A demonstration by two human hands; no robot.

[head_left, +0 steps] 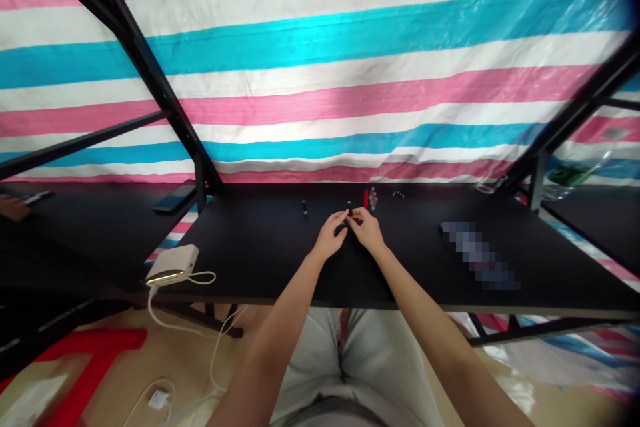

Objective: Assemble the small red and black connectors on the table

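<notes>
Both our grips pinch one small black part [349, 217] mid-surface: left hand [330, 235], right hand [367, 230]. Black surface [260, 247] open around; striped tarp [320, 80] behind far edge.

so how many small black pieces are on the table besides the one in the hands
1 that shows clearly: a small black piece lying alone on the black table, left of the left hand. The right hand may hide others.

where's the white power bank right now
In the head view the white power bank lies at the near left corner of the black table, left of the left hand, with its white cable hanging toward the floor.
</notes>
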